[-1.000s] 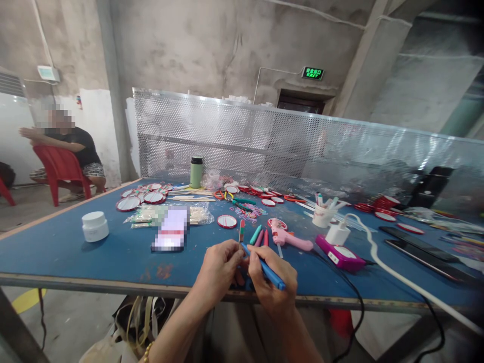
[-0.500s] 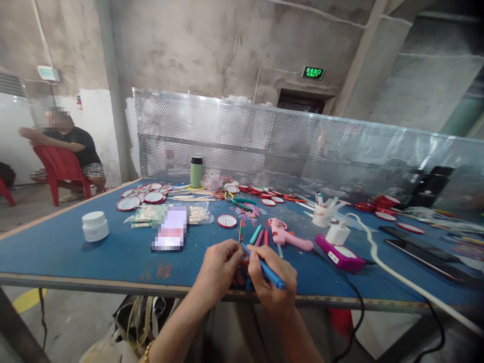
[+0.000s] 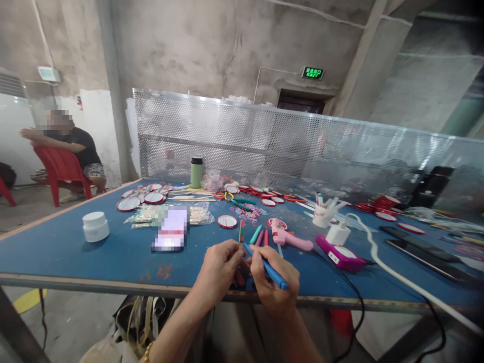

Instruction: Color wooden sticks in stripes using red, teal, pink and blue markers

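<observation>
Over the near edge of the blue table, my right hand is closed round a blue marker pen, its tip pointing up-left toward my left hand. My left hand is pinched shut on a small thing I cannot make out, touching the pen's tip. Just beyond my hands lie several coloured markers and a pink glue gun.
A white jar, round red-rimmed mirrors, a green flask, a white cup, a magenta box with cables and two phones lie about. A perforated metal screen backs the table. A person sits on a red chair at left.
My right hand with the blue pen has shifted slightly to the right and down; otherwise nothing has moved.
</observation>
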A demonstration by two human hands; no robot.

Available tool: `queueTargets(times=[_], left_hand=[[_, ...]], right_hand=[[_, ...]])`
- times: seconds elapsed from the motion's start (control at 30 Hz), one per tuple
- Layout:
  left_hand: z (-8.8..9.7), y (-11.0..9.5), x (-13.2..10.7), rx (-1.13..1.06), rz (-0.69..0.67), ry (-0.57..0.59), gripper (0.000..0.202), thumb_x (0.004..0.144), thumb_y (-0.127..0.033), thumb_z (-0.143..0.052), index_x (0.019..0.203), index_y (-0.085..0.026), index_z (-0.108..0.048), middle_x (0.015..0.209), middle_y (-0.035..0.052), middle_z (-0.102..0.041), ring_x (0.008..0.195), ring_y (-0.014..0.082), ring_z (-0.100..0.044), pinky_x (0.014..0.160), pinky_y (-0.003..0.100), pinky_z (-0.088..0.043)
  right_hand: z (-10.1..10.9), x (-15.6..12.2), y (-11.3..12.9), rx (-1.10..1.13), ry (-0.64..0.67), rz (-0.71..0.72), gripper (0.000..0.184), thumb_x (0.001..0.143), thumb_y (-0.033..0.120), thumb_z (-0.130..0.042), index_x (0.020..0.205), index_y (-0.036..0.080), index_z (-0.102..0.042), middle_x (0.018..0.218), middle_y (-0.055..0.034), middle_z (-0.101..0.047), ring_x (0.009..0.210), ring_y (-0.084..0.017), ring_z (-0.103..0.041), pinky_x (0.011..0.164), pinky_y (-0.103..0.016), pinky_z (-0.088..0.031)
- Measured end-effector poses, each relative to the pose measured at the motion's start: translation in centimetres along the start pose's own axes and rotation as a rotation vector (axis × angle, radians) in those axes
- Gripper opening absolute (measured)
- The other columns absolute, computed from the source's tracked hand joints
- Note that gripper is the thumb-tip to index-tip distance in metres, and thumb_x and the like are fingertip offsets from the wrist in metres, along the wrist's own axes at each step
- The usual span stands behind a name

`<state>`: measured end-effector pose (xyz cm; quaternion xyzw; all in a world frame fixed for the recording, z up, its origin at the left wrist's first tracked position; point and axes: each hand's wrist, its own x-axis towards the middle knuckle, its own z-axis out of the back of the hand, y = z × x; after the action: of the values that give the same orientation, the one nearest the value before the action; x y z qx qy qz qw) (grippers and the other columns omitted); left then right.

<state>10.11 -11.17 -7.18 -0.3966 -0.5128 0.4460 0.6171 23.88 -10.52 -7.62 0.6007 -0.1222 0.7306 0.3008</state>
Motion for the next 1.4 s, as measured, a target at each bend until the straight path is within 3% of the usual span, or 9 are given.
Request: queueTargets(times=[1.4], left_hand=[[-0.07,0.12,-0.04,0.001,-0.005,-0.008,0.025,0.087,-0.037,-0.049,0.070,-0.020,-0.054,0.049,-0.0024,-0.058,0.043,0.0128,-0.056,0.045,0.020,-0.042]], right_hand=[[0.04,0.19,0.12,0.064,0.048,0.016,0.017,0.093,0.017,-0.053,0.092,0.019,-0.069,0.077,-0.0030,-0.075,0.065,-0.014,-0.071,0.064,-0.023,-0.054]])
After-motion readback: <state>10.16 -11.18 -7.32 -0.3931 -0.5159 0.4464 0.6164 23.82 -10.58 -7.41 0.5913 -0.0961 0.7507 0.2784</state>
